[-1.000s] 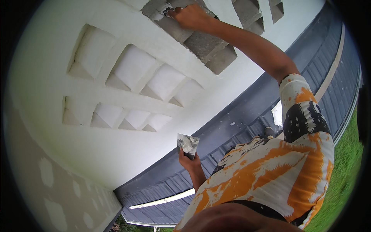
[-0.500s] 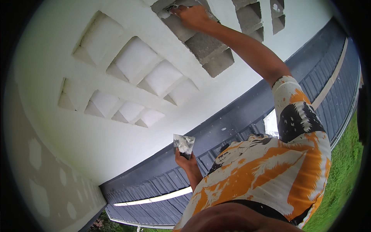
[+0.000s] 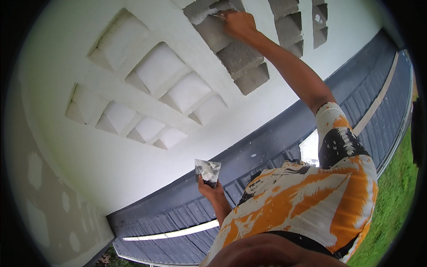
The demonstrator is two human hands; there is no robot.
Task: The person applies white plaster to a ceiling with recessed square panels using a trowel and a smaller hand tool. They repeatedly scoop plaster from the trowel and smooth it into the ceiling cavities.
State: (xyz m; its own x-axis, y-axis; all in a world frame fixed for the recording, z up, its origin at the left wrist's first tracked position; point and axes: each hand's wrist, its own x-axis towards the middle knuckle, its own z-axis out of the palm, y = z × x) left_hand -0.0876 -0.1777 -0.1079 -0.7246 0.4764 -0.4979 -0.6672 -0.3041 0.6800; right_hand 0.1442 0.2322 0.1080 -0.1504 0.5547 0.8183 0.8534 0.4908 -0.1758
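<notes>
The left grip (image 3: 211, 188) is closed around the lower part of a square plate (image 3: 198, 165) bearing whitish paste (image 3: 207, 170), held in front of the dark tiled roof (image 3: 182, 242). The right grip (image 3: 239, 24) is at the upper part of a grey recess (image 3: 218, 35) in the white wall (image 3: 147, 160), its fingertips beside a white smear (image 3: 203, 17); how tightly it is closed, and whether on a tool, I cannot tell.

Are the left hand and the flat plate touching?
Touching. The head view shows the left hand gripping the lower part of the flat plate.
</notes>
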